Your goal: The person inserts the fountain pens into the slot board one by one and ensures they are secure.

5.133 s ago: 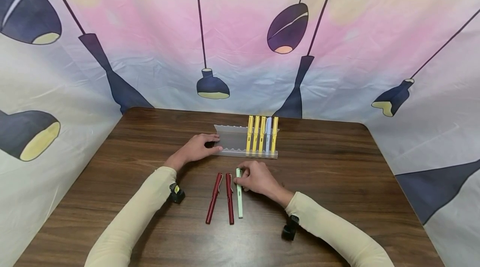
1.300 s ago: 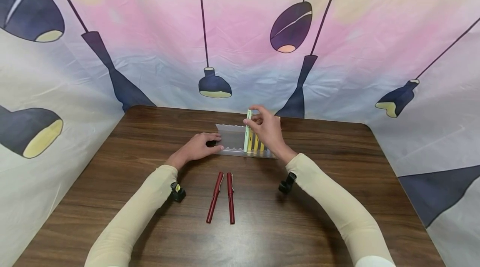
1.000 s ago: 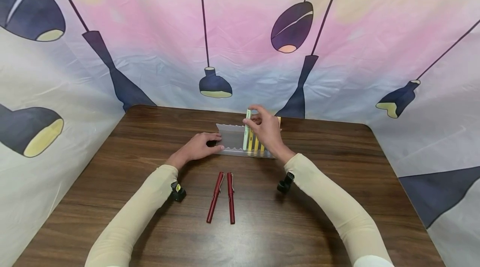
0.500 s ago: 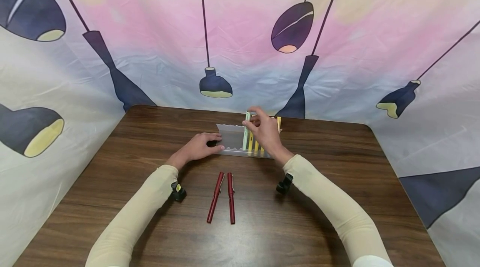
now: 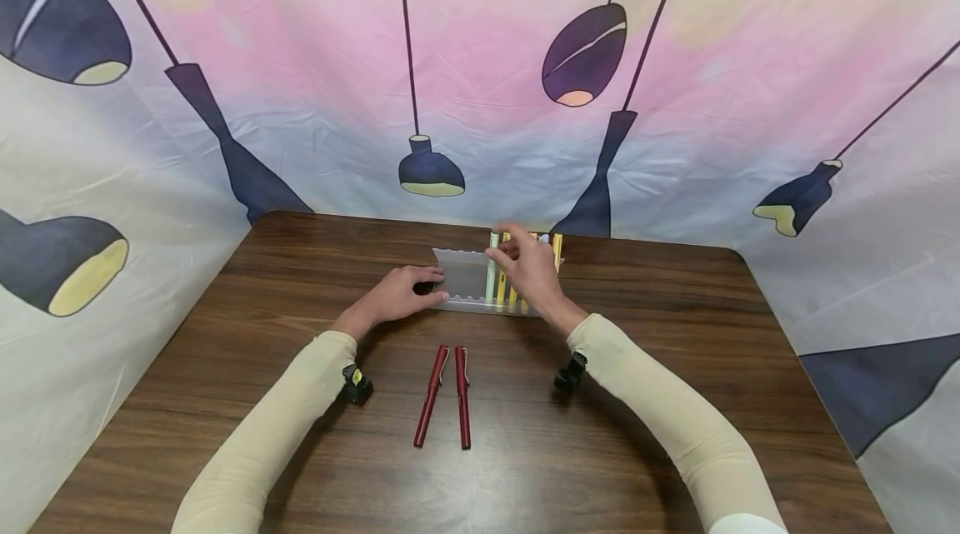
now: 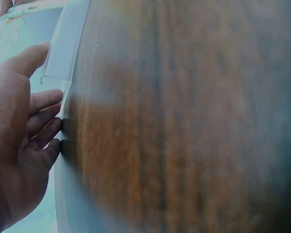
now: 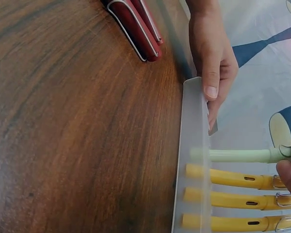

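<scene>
At the left end of a clear plastic pen rack (image 5: 461,274), my left hand (image 5: 396,292) grips the edge, thumb at the front lip and fingers around the end. My right hand (image 5: 534,274) pinches the upper part of a light green pen (image 5: 491,281) between thumb and index finger. That pen leans in the rack, its lower end behind the front lip, as the right wrist view shows. Directly right of it stand several yellow pens (image 7: 233,178), partly hidden by my right hand in the head view. A light blue pen (image 5: 544,239) shows only its top.
Two dark red pens (image 5: 431,396) lie side by side on the brown wooden table (image 5: 360,467), in front of the rack and between my forearms. A cloth backdrop (image 5: 315,84) printed with lamps hangs behind the table's far edge.
Since the first frame, my right hand has carried the light green pen from the table to the rack. Over the last second the pen has sunk lower there. My left hand stays in place.
</scene>
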`<state>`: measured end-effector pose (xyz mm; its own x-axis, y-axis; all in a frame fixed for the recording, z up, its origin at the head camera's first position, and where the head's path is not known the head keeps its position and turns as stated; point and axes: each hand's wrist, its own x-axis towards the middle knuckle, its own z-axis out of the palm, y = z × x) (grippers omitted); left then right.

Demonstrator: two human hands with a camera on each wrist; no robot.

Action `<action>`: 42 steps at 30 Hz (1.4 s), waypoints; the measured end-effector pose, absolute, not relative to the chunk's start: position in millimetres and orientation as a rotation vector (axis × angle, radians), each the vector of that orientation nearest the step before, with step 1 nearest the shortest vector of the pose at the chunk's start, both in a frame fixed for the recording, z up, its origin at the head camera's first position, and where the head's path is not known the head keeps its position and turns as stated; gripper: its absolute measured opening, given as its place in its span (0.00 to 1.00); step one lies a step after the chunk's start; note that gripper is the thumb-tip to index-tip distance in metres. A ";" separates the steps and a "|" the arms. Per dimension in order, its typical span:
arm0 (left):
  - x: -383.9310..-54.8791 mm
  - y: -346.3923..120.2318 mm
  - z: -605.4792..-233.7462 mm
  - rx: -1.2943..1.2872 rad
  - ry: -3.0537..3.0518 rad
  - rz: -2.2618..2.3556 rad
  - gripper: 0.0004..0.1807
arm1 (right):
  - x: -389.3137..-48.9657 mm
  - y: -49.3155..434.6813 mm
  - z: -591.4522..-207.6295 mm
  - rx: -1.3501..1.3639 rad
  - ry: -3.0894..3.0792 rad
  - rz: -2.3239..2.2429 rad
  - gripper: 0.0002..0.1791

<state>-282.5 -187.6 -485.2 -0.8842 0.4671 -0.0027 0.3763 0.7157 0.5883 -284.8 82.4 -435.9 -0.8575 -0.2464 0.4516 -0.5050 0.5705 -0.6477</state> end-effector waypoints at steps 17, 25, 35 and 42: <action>-282.9 -187.1 -488.0 0.682 2.762 0.910 0.35 | -287.7 84.2 -427.9 0.616 -2.511 1.068 0.18; -282.8 -187.1 -487.5 0.671 2.752 0.906 0.36 | -288.7 85.8 -427.5 0.616 -2.524 1.036 0.18; -283.8 -187.2 -486.2 0.675 2.760 0.893 0.36 | -284.2 92.7 -425.2 0.644 -2.498 1.100 0.18; -285.2 -189.7 -486.3 0.690 2.760 0.888 0.37 | -272.3 100.8 -422.4 0.655 -2.542 1.106 0.18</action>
